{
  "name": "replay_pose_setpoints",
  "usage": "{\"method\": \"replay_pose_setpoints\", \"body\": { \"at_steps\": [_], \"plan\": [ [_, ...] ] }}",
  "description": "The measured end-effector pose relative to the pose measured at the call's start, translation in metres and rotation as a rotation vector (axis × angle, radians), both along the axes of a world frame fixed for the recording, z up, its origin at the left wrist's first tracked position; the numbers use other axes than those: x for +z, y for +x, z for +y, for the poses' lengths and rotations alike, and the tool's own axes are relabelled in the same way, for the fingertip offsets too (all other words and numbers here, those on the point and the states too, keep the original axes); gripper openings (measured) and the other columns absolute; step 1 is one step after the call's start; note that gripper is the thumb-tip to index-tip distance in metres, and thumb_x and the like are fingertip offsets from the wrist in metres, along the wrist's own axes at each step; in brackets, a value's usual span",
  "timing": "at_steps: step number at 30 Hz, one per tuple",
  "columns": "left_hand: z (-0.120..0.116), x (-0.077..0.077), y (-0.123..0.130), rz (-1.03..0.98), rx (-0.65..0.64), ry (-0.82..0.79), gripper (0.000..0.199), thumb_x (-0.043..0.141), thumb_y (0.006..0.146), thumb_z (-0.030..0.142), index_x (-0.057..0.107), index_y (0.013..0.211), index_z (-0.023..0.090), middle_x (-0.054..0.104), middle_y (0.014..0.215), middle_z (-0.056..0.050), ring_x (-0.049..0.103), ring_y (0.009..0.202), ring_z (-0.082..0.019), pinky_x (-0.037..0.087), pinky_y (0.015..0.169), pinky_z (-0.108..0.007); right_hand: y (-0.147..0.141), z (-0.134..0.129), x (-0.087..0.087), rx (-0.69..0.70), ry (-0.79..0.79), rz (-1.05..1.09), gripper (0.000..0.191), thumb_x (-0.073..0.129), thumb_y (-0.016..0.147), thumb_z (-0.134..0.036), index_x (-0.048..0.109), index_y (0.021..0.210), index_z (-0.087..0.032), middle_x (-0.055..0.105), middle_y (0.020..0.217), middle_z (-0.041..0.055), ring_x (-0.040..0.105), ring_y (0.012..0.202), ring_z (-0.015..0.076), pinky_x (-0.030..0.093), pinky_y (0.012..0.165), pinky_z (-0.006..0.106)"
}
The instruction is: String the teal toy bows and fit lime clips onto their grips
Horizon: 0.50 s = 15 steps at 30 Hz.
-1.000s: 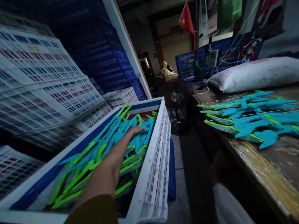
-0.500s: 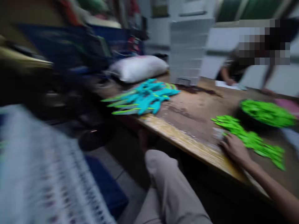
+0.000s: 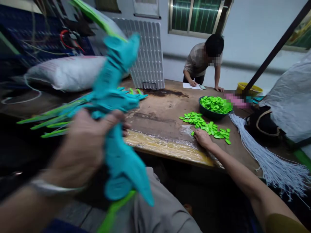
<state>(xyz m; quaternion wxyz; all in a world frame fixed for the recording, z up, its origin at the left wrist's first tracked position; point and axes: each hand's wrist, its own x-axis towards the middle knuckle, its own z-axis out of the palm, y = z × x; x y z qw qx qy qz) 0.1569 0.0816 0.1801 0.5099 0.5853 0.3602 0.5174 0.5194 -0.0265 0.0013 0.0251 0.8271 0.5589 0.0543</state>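
Observation:
My left hand [image 3: 81, 145], blurred by motion, is raised close to the camera. It grips a turquoise plastic piece [image 3: 119, 152] with bright green blade-like strips at its upper and lower ends; I cannot tell exactly what it is. Behind it, a pile of similar turquoise and green pieces [image 3: 57, 124] lies on the table's left side, partly covered by my hand. Over at the table's front edge, my right hand [image 3: 204, 139] has its fingers closed on a small green plastic piece [image 3: 192, 133]. Loose small green pieces [image 3: 198, 120] spread just beyond it.
A dark bowl [image 3: 213, 113] heaped with green pieces stands on the table [image 3: 165, 113]. White cords [image 3: 267, 155] hang over the right edge. A white sack [image 3: 70, 72] lies at left, near a ridged panel [image 3: 148, 55]. Across the table, a person [image 3: 196, 64] writes on paper.
The view has swung right. My left hand has come into view with a turquoise piece in its grip. My right hand stays at the green pieces by the table edge.

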Motion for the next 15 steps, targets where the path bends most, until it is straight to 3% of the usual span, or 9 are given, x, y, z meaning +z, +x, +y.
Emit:
{"method": "replay_pose_setpoints", "body": {
  "at_steps": [3,5,8,10,15],
  "plan": [
    [-0.027,-0.026,0.025,-0.066,-0.13,-0.128,0.063,0.089,0.066,0.037,0.05,0.112,0.022,0.061,0.066,0.01,0.058,0.046,-0.011,0.048,0.041,-0.02,-0.001,0.014,0.004,-0.012,-0.032,0.022,0.023,0.065,0.102,-0.036,0.067,0.11,-0.014,0.067,0.114,0.0078,0.066,0.104,0.0223,0.056,0.093,0.043],
    [-0.04,-0.058,0.032,-0.082,-0.211,-0.172,0.067,0.085,0.072,0.035,0.044,0.125,0.024,0.064,0.068,0.008,0.061,0.05,-0.012,0.051,0.044,-0.021,-0.002,0.021,0.006,-0.01,-0.031,0.039,0.026,0.066,0.101,-0.038,0.067,0.112,-0.015,0.067,0.114,0.0079,0.065,0.105,0.023,0.055,0.093,0.043],
    [-0.053,-0.096,0.023,-0.077,-0.233,-0.225,0.065,0.079,0.081,0.036,0.04,0.131,0.022,0.064,0.067,0.006,0.061,0.052,-0.014,0.053,0.045,-0.022,-0.002,0.031,0.009,-0.017,-0.014,0.08,0.026,0.067,0.099,-0.038,0.067,0.107,-0.014,0.067,0.109,0.0079,0.064,0.101,0.0228,0.053,0.09,0.04],
    [-0.058,-0.108,0.008,-0.082,-0.231,-0.276,0.063,0.075,0.085,0.042,0.04,0.133,0.021,0.065,0.065,0.005,0.061,0.052,-0.014,0.053,0.046,-0.023,0.0,0.037,0.012,-0.026,0.0,0.117,0.021,0.069,0.097,-0.034,0.067,0.098,-0.013,0.067,0.103,0.0083,0.064,0.095,0.022,0.051,0.085,0.036],
    [-0.063,-0.122,-0.025,-0.133,-0.185,-0.364,0.057,0.07,0.09,0.048,0.044,0.132,0.019,0.068,0.066,0.002,0.064,0.053,-0.015,0.055,0.049,-0.024,-0.015,0.042,0.027,-0.006,0.08,0.247,0.013,0.058,0.092,-0.015,0.069,0.086,-0.012,0.069,0.087,0.0129,0.066,0.083,0.0238,0.047,0.074,0.032]
  ]
}}
